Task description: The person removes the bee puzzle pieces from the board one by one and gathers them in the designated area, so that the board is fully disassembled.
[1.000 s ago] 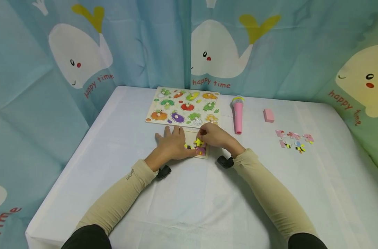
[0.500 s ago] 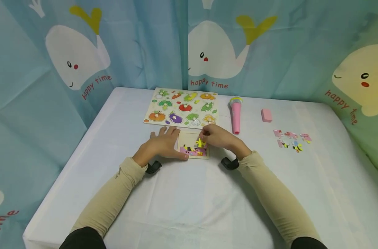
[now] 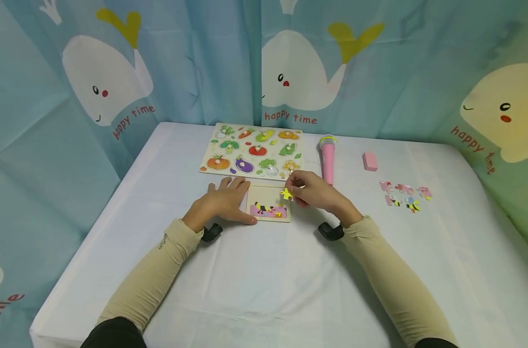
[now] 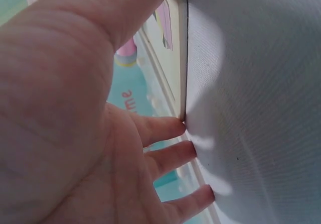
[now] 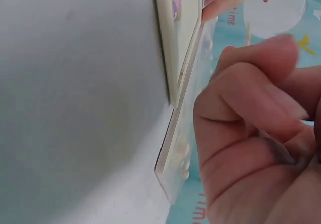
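A small wooden puzzle tray (image 3: 268,188) lies on the white table, its lower part filled with pink pieces (image 3: 268,211) bearing a bee picture. My left hand (image 3: 224,203) rests along the tray's left side with fingers spread; in the left wrist view, fingertips (image 4: 175,127) touch the table by the tray's corner. Over the tray's right edge my right hand (image 3: 314,192) pinches a yellow jigsaw piece (image 3: 286,194). That piece is out of sight in the right wrist view, where the curled fingers (image 5: 251,93) are seen beside the tray's edge.
Behind the tray lies a vegetable peg puzzle board (image 3: 229,132). To its right are a pink toy microphone (image 3: 328,162) and a pink block (image 3: 370,161). Several loose jigsaw pieces (image 3: 404,188) lie farther right. A whale-patterned curtain (image 3: 229,63) surrounds the table.
My right hand has lifted the yellow piece and drawn it rightward, off the pink pieces. My left hand has slid left from over the tray to its edge, uncovering more of it.
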A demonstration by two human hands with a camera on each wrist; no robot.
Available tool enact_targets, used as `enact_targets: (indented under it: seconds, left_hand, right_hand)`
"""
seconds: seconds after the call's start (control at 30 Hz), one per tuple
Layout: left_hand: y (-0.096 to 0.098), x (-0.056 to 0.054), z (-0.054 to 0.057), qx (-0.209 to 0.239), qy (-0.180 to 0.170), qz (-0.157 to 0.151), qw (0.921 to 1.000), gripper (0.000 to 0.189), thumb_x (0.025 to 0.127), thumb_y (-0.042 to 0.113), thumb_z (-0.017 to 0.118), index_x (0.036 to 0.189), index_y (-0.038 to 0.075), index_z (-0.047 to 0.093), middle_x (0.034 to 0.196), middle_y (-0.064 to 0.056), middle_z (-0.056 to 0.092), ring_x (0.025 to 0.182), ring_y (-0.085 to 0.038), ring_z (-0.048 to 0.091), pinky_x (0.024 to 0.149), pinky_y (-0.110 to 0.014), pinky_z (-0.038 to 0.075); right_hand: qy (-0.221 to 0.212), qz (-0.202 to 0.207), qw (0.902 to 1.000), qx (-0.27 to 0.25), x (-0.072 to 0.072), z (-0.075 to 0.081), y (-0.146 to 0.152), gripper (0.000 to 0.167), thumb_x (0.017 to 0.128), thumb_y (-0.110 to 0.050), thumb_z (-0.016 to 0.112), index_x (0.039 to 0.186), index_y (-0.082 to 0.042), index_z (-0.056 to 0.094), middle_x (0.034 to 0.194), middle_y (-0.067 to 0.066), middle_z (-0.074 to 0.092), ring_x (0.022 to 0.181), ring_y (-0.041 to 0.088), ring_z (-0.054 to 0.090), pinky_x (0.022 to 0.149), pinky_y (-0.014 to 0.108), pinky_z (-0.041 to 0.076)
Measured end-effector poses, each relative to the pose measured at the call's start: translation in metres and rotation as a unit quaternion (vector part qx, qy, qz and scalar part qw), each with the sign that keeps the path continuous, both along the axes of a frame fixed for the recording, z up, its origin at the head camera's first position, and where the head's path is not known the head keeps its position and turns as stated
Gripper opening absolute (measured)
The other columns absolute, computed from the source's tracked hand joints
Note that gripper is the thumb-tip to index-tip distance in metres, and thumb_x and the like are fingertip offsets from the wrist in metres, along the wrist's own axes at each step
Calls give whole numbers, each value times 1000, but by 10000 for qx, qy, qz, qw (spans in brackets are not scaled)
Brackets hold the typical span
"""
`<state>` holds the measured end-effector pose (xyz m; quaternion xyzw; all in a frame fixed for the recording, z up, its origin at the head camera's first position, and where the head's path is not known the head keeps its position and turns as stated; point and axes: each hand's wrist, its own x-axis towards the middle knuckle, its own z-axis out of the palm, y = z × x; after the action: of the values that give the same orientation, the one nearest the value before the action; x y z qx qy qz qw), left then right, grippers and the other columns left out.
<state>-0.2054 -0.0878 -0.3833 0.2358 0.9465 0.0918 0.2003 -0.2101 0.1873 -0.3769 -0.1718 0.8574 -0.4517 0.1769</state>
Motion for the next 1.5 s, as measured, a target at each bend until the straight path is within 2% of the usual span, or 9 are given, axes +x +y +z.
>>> enact_targets:
  seconds: [0.2,0.57,0.83,1.1,1.27,1.5]
  left_hand:
    - [0,0,0,-7,55,-22,10000,113,89,67,77,171,9,24,175,-14,19,158,-45,15,117,-78,18]
    - [1,0,-1,31,-7,-8,10000,113,89,65,78,171,8,23,176,-14,17,159,-46,14,117,-79,16]
    - [0,0,-2,-1,1,-18,10000,114,90,66,77,171,7,22,177,-15,16,159,-47,13,117,-79,15]
    - [1,-1,-4,33,-55,59,10000,115,90,64,78,171,7,21,177,-14,15,160,-46,11,119,-78,12]
    - [1,-2,-8,108,-79,125,9998,114,90,62,78,172,6,21,177,-15,15,160,-46,9,119,-77,10]
    - [1,0,-3,70,-71,46,9999,114,90,64,78,171,6,22,176,-15,16,160,-46,11,118,-78,12]
  right_hand:
    - [3,46,9998,-204,3,0,13,13,105,2,56,117,5,62,85,14,59,65,20,54,60,30,47]
    - [101,-204,9997,-56,13,8,35,23,105,3,54,123,3,68,79,14,62,65,24,55,64,36,48]
    - [86,-632,9979,-76,20,10,49,16,104,-2,65,118,6,66,91,16,64,69,23,58,62,32,50]
    - [150,-844,9963,-82,26,18,67,17,105,-4,65,118,6,64,97,19,63,71,20,58,63,30,50]
    - [190,-932,9955,-48,29,23,82,18,106,-5,63,121,5,63,88,16,61,69,18,55,65,31,48]
    - [443,-1140,9925,-70,31,24,107,19,107,-5,61,122,8,65,79,11,58,68,17,52,63,30,47]
